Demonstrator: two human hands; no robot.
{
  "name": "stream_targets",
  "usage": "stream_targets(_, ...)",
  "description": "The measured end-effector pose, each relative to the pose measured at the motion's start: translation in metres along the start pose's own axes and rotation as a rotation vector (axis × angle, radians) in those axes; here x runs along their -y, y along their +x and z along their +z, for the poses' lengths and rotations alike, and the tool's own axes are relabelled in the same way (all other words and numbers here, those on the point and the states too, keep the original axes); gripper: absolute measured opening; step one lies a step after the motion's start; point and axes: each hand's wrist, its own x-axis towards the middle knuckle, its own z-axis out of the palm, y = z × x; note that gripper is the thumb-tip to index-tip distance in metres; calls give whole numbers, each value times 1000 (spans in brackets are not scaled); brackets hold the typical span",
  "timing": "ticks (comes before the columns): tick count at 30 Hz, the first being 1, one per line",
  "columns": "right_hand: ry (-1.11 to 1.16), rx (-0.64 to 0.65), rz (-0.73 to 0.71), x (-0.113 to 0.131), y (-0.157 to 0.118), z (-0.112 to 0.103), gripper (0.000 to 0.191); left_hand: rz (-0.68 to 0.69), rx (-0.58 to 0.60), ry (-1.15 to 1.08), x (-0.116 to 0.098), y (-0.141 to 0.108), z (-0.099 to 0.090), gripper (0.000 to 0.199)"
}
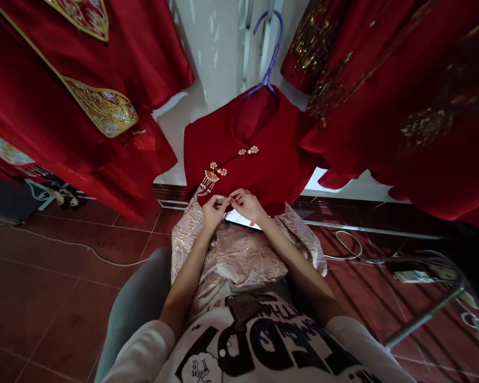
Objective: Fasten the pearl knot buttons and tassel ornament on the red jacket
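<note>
A dark red dress top (219, 127) hangs from a purple hanger (272, 58) in front of me. Its pale pink-gold skirt (243, 255) spreads across my lap. At the waist of the top, my left hand (214, 211) and my right hand (245, 204) meet fingertip to fingertip, both pinched closed. Whatever small thing lies between the fingers is too tiny to make out. A flower-shaped clasp (248, 151) sits at the neckline. Left of my hands dangles a beaded tassel ornament (209, 181). Just under my right hand, a lit phone (241, 219) rests on the skirt.
Red embroidered garments (143, 64) hang at the left, and more red garments (367, 106) at the right. A metal-framed rack or chair (427, 314) stands low on the right. A pale cable (91, 250) crosses the tiled floor (56, 308). High-heeled shoes (66, 197) are at the far left.
</note>
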Motion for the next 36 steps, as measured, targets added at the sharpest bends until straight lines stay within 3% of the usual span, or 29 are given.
stream_targets(4, -50, 29, 9, -1, 5, -1, 37, -22, 48, -39, 2, 10, 5, 52)
stream_targets(7, -160, -8, 53, 5, 2, 1, 31, -51, 79, -55, 3, 10, 7, 56)
stream_targets(10, -257, -21, 61, 13, -1, -2, 23, -34, 28, -111, -1, 11, 7, 53)
stream_targets(14, -168, 72, 8, 20, -2, -24, 17, -50, -59, -250, -16, 31, 3, 49)
stream_targets(19, -3, 327, -64, 28, -8, -63, 17, -152, 16, -292, -46, 61, 4, 35)
stream_targets(23, 8, 334, -93, 37, -14, -81, 18, -283, 26, -343, -60, 62, 11, 35)
stream_targets(30, 17, 325, -117, 39, -15, -83, 20, -250, 110, -343, -52, 57, 4, 30)
stream_targets(36, 37, 318, -138, 38, -15, -82, 21, -318, 17, -319, -46, 65, 8, 28)
